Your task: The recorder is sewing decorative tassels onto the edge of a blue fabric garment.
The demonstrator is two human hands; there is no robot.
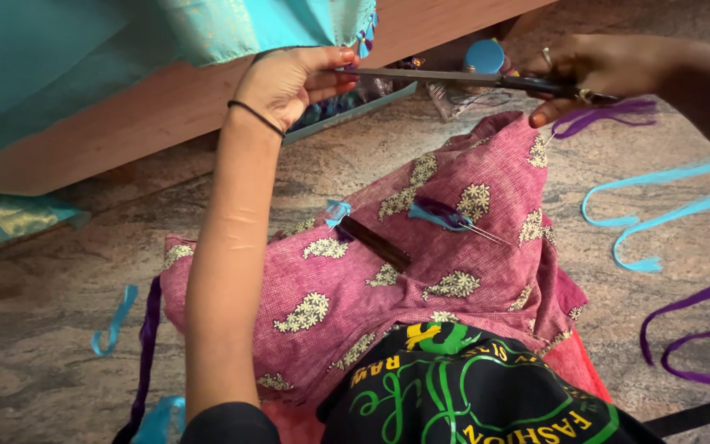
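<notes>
A mottled grey-brown stone floor (34,329) runs under a long wooden furniture edge (149,115), evenly lit.

There is only one view, from the person's head. It looks steeply down and forward, close above the pink patterned cloth (421,271) on the lap and the grey stone floor (43,329).

Scissors (462,79) held between left hand (293,82) and right hand (597,70), above cloth (421,271) on lap. Comb (374,243) on cloth. Ribbons (659,205) on floor (43,329), right.

Scissors (454,79): dull metal blades. Pink cloth (421,247): matt weave. Teal fabric (84,41), 11 o'clock: silky sheen. Floor (34,329): polished stone.
</notes>
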